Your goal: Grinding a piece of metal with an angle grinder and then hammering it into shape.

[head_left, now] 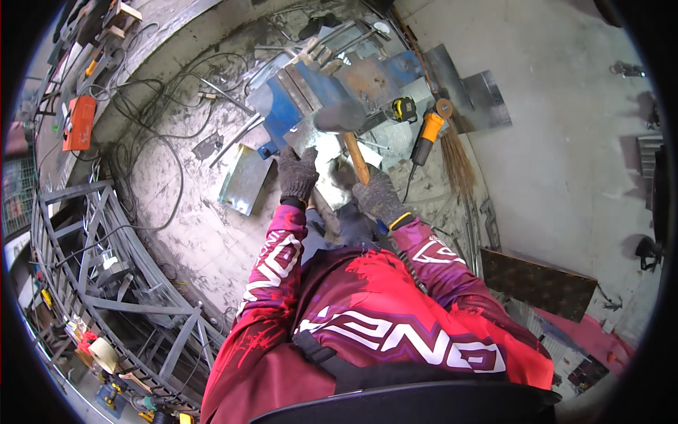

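My right hand, in a grey knit glove, is wrapped round the wooden handle of a hammer. The hammer's dark head, smeared by motion, is over the near side of a blue bench vise. At the vise's near left, my gloved left hand has its fingers closed at the edge of a shiny metal sheet; part of their grip is hidden. Bright glare covers the metal below the hammer. A bent piece of sheet metal lies left of my left hand.
Right of the vise are a yellow-black tape measure, an orange angle grinder and a straw broom. A work glove lies beyond the vise. Cables trail across the left floor, near a metal frame and an orange box.
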A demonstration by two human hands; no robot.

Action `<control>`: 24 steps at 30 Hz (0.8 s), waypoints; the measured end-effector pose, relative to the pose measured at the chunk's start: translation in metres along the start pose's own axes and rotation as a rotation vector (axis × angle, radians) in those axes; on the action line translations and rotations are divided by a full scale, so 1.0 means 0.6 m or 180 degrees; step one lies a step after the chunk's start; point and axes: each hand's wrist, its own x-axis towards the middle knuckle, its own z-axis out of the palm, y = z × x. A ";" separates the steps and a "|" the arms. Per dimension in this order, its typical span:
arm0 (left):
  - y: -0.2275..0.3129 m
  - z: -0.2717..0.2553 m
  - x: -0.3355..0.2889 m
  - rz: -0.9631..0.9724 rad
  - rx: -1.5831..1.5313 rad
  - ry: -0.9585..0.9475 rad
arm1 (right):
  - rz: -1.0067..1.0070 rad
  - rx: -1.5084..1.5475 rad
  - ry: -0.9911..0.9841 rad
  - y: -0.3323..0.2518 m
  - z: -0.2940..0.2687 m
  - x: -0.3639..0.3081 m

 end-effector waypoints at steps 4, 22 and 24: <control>-0.012 0.004 0.002 0.0246 -0.0009 0.0019 | -0.0688 -0.0011 0.0360 -0.017 -0.013 -0.009; 0.025 -0.023 0.043 0.0221 -0.0501 -0.0140 | -0.0609 -0.0583 0.0615 -0.042 -0.062 -0.038; 0.020 -0.023 0.043 0.0327 -0.0342 -0.0047 | -0.0520 -0.0647 0.0626 -0.028 -0.047 -0.031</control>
